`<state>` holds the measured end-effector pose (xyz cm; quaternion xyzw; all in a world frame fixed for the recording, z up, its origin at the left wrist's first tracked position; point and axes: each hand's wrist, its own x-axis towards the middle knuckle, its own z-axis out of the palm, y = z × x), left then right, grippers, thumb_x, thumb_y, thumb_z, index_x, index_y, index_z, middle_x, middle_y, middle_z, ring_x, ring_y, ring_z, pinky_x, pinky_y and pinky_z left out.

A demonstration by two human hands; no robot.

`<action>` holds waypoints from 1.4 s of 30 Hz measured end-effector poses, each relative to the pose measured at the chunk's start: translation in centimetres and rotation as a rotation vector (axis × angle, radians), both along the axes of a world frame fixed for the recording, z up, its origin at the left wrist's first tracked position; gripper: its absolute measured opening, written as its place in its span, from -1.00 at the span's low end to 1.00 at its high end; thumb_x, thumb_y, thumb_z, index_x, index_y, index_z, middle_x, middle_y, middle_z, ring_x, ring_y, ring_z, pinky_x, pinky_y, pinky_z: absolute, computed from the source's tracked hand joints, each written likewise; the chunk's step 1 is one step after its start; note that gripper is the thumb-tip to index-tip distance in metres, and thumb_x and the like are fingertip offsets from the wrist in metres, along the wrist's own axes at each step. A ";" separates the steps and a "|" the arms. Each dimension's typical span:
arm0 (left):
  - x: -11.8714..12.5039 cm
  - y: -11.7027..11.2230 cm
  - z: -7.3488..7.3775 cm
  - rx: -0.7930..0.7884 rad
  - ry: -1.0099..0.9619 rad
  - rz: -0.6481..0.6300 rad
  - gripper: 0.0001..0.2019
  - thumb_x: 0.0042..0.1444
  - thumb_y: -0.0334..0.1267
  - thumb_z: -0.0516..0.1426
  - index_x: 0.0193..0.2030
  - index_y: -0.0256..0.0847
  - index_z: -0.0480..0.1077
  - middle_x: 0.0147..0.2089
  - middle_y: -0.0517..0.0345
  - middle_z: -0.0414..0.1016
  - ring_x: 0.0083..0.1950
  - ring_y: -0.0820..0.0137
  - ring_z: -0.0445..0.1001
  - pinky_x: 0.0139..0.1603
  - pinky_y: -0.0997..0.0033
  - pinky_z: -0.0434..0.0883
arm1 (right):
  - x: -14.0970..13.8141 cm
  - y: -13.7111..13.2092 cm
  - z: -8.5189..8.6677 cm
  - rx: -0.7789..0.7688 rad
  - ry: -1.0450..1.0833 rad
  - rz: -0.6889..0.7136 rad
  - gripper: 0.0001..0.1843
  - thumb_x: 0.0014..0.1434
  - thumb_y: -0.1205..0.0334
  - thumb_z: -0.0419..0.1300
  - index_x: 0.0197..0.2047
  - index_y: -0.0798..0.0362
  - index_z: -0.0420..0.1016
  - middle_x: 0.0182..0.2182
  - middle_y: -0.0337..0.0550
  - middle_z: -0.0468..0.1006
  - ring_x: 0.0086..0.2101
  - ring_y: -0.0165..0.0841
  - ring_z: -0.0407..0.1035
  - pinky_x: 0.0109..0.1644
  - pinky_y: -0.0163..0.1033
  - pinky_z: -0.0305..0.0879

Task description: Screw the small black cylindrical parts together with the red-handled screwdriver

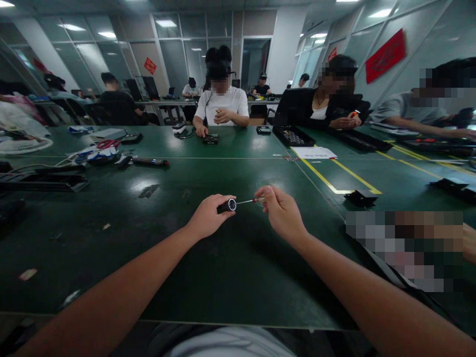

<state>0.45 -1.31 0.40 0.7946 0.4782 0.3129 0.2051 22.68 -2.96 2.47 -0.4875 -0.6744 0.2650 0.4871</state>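
Observation:
My left hand (208,215) is closed around a small black cylinder (226,206) with a pale round end facing right. My right hand (280,210) pinches the handle of a thin screwdriver (250,201). Its metal shaft points left and its tip meets the cylinder's end. Both hands hover just above the dark green table (186,258), near its middle.
Black trays (44,181) and a tangle of cables, red scissors and a pen-like tool (148,161) lie at the left. Yellow tape lines (334,178), a paper sheet (314,152) and a small black part (360,198) sit to the right. Other people work across the table.

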 end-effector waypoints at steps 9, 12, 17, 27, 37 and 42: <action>0.1 -0.1 0.0 -0.017 0.011 -0.009 -0.61 0.17 -0.29 0.27 0.15 -0.07 0.47 -0.03 0.11 0.55 0.00 0.26 0.47 0.07 0.20 0.37 | -0.5 0.3 -0.4 -0.028 0.184 0.054 -0.73 0.33 -0.01 0.11 -0.14 0.00 0.47 -0.32 -0.16 0.56 -0.32 -0.31 0.43 -0.17 -0.13 0.36; 0.2 -0.2 0.4 0.023 0.076 -0.062 -0.62 0.20 -0.27 0.25 0.17 -0.06 0.46 0.01 0.11 0.55 0.06 0.23 0.45 0.20 0.11 0.32 | -0.4 1.2 -1.0 -0.120 0.372 0.011 -0.66 0.30 -0.10 0.11 -0.23 0.00 0.48 -0.42 -0.21 0.49 -0.38 -0.32 0.39 -0.21 -0.13 0.40; 0.0 0.2 0.6 0.084 0.135 -0.050 -0.61 0.24 -0.25 0.22 0.21 -0.04 0.42 0.05 0.10 0.54 0.10 0.21 0.42 0.30 -0.02 0.23 | 0.5 3.0 -1.9 -0.462 0.708 0.004 -0.67 0.18 -0.09 0.23 -0.41 -0.01 0.38 -0.58 -0.32 0.28 -0.58 -0.42 0.17 -0.43 -0.20 0.35; -0.1 0.2 0.3 0.036 0.133 -0.044 -0.60 0.22 -0.23 0.25 0.20 -0.03 0.44 0.02 0.11 0.54 0.07 0.20 0.43 0.30 -0.03 0.23 | -0.1 2.2 -1.9 -0.190 0.573 0.017 -0.67 0.22 -0.14 0.20 -0.25 -0.03 0.44 -0.38 -0.23 0.48 -0.39 -0.36 0.39 -0.24 -0.17 0.47; -0.1 0.3 0.0 0.075 0.128 -0.039 -0.60 0.21 -0.23 0.26 0.19 -0.03 0.44 0.04 0.10 0.55 0.07 0.21 0.44 0.28 -0.01 0.24 | -0.3 0.9 -0.8 0.013 0.299 0.020 -0.69 0.35 -0.09 0.10 -0.20 -0.02 0.42 -0.39 -0.22 0.51 -0.39 -0.36 0.40 -0.24 -0.18 0.39; 0.1 0.3 0.0 0.065 0.138 -0.037 -0.58 0.19 -0.25 0.27 0.20 -0.02 0.44 0.03 0.11 0.55 0.07 0.20 0.44 0.27 0.00 0.25 | -0.4 0.3 -0.7 0.051 0.193 0.066 -0.74 0.38 -0.03 0.08 -0.16 -0.03 0.42 -0.38 -0.21 0.53 -0.36 -0.33 0.42 -0.21 -0.15 0.35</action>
